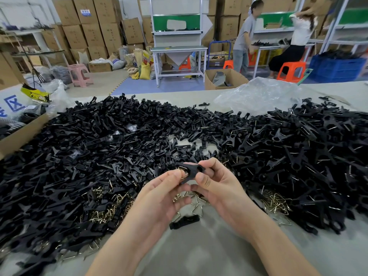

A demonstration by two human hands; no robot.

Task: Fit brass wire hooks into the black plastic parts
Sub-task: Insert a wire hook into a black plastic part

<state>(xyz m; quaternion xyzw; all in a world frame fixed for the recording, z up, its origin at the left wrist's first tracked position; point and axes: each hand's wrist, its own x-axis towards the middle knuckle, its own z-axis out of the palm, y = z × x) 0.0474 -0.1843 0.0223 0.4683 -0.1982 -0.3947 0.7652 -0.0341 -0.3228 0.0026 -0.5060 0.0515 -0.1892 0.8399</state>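
Left hand [159, 196] is pinching a brass wire hook [182, 170] in its grip, feeding it into the 9 o'clock end of the black plastic part [192, 172]. Right hand [217, 188] is clamping its grip on that part, holding it above the surface [199, 255], probably to steady insertion. Heaped parts [79, 146] are crowding 9 and 3 o'clock; bare surface is lying open toward 6 o'clock.
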